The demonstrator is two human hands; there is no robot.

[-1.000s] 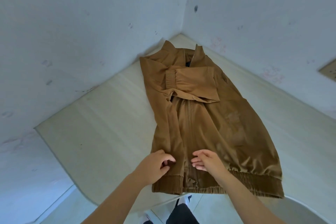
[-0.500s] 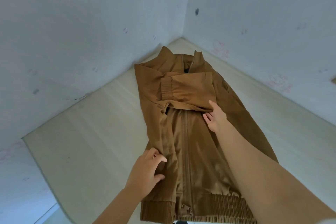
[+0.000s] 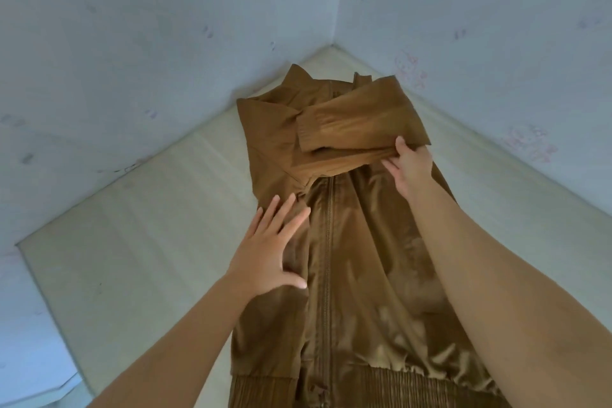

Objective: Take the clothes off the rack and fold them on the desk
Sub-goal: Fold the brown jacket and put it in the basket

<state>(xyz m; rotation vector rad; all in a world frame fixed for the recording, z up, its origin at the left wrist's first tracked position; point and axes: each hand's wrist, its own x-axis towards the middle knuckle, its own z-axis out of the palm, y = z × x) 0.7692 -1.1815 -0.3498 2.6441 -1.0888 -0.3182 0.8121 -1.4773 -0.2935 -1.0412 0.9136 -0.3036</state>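
Blue-white walls (image 3: 165, 43) meet behind the far corner of the desk (image 3: 132, 258), and that pale wood top carries the whole job right now. Brown jacket (image 3: 364, 275), off its hanger and spread front-up, collar tucked into the far corner, ribbed hem (image 3: 397, 381) down by the near edge, under my forearms.

So we're mid-fold, I reckon: the body lies flat and the arms of the jacket are crossed over the chest. Top sleeve (image 3: 357, 119) sits over the other one, a bit lifted at its right end, because that's where I've got it.

Right hand (image 3: 410, 166): thumb on top, fingers underneath, pinching the lower edge of that sleeve. Left hand (image 3: 271, 255): flat, fingers straight and spread, pressing the front panel just left of the zip (image 3: 329, 242), holding the cloth down.

Zip runs straight up the middle, closed as far as I can see. Ribbed cuff (image 3: 309, 129) points toward the left side of the chest.

Next, by my guess: lay that sleeve down square, smooth it, then bring the hem up toward the collar. Shiny cloth looks slippery, so the pressing palm matters.

No container of any kind in sight.
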